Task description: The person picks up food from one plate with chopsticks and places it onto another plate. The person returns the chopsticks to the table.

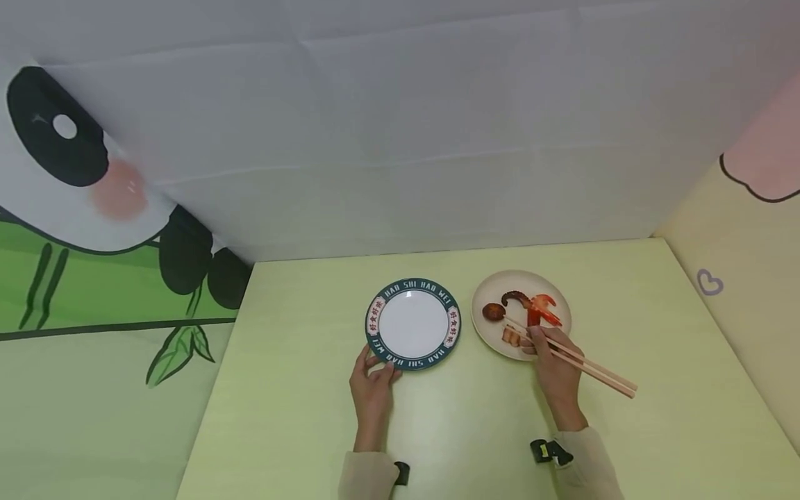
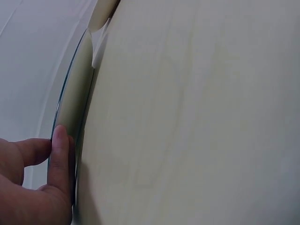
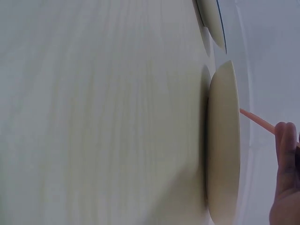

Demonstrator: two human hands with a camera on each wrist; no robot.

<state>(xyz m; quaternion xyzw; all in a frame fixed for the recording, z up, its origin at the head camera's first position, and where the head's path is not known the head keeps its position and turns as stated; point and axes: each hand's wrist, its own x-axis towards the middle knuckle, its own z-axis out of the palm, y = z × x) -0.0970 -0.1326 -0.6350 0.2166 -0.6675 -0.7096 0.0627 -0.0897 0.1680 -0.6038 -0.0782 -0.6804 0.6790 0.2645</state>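
My left hand pinches the near-left rim of a white plate with a dark green lettered border. In the left wrist view the fingers meet the edge of that plate on the table. My right hand grips a pair of wooden chopsticks, their tips over a beige plate. On it lie a round brown piece, a dark curled tentacle, a red shrimp-like piece and a pale browned block. Whether the tips touch any food, I cannot tell.
Both plates stand side by side on a pale yellow-green table. A white wall panel rises at the table's back edge. Painted panels stand at the left and right.
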